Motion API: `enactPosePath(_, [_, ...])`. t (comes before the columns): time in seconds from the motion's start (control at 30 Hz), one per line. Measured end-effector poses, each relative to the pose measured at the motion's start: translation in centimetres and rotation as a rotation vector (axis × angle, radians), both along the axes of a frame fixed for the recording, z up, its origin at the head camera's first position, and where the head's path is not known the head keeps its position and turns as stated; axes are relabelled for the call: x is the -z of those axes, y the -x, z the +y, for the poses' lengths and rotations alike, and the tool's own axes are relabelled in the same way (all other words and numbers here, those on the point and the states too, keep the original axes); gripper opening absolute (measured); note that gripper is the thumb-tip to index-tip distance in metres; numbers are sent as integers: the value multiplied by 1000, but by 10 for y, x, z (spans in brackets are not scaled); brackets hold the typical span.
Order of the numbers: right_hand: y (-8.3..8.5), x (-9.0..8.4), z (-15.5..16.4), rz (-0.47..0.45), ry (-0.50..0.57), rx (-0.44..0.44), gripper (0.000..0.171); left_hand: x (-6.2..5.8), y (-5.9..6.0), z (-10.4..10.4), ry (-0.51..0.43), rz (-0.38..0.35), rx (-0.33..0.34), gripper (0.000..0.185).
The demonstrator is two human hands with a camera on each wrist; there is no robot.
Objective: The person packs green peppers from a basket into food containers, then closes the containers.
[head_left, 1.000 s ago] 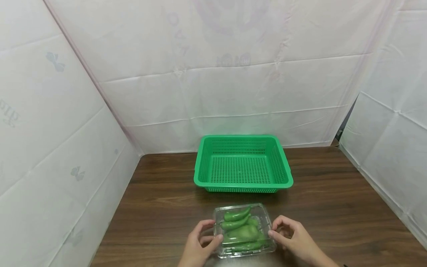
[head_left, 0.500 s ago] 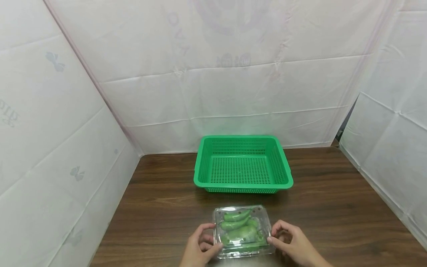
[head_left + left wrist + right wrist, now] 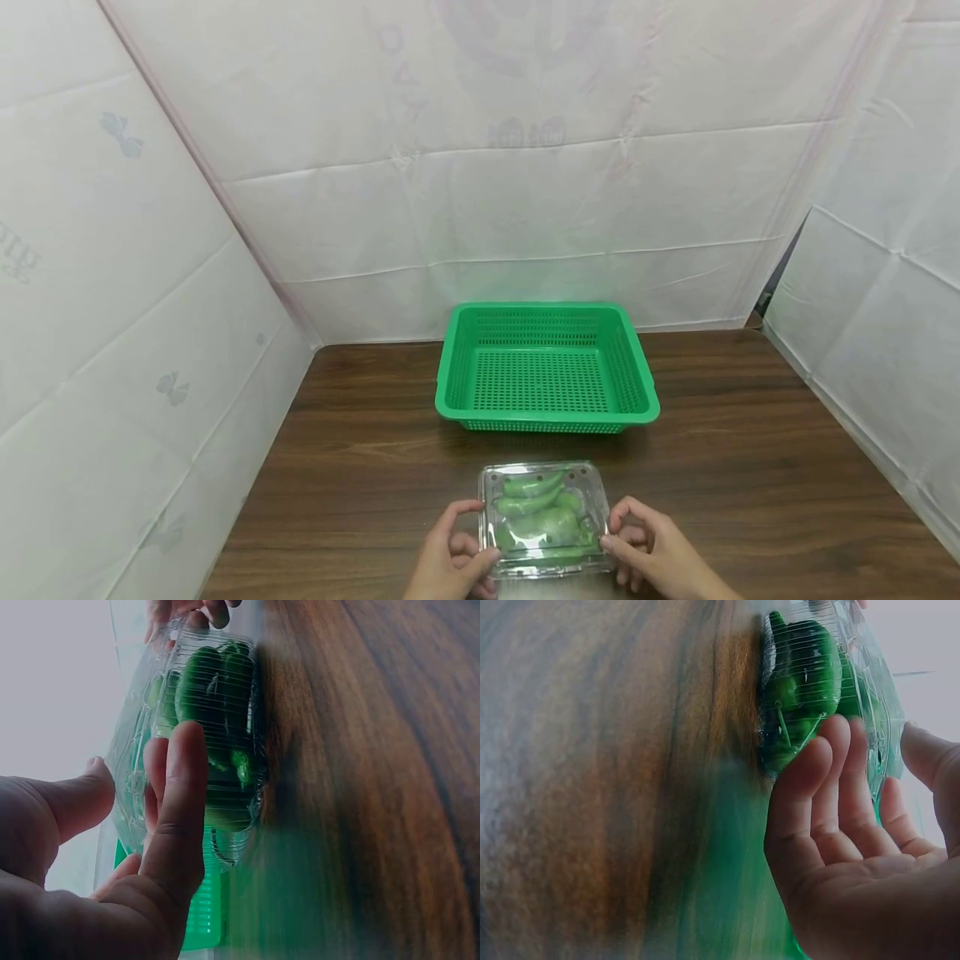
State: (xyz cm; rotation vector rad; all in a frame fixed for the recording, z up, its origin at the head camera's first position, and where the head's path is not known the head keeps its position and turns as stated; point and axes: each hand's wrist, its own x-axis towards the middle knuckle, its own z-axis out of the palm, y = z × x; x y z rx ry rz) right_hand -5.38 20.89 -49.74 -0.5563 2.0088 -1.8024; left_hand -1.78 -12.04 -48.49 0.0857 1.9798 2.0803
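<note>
Head view shows white sheets (image 3: 525, 167) hung as walls on the left, far and right sides around a dark wooden table (image 3: 750, 467). On the far middle of the table sits a green basket (image 3: 546, 368) with slotted walls, nothing inside it. Nearer, just in front of the basket but apart from it, a clear plastic box (image 3: 544, 518) lies flat on the table with its lid down, and green peppers (image 3: 540, 517) are packed inside it. The left hand (image 3: 452, 560) holds the box at its left near corner, thumb on the top edge and fingers curled along the side wall; the left wrist view shows the fingers (image 3: 176, 802) pressed against the ribbed side with the thumb on the lid. The right hand (image 3: 651, 550) holds the right near corner the same way, and the right wrist view shows its fingers (image 3: 832, 787) against the ribbed wall and the thumb over the lid edge. Both hands are clamped on the box.
</note>
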Motion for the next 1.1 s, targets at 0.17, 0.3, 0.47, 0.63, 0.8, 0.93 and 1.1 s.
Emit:
enactPosePath(0.17, [1,1,0,-61,76,-40,21,3,-1,2,32,-2,3,65])
enactPosePath(0.3, [1,3,-1,-64,131,-63,22,5,-2,2,11,6,3,64])
enactPosePath(0.47, [0,6,-1,-71,131,-52,22,7,-1,2,-18,11,10,65])
enactPosePath(0.63, [0,10,0,-2,171,-84,18,6,-2,3,3,4,1,65])
enactPosePath(0.8, [0,12,1,29,211,-102,17,6,-1,4,21,1,-7,63])
enactPosePath(0.93, [0,15,0,59,218,-98,14,6,0,4,19,-6,-13,62])
enactPosePath(1.1, [1,17,-1,81,223,-89,12,7,0,4,12,-15,-21,60])
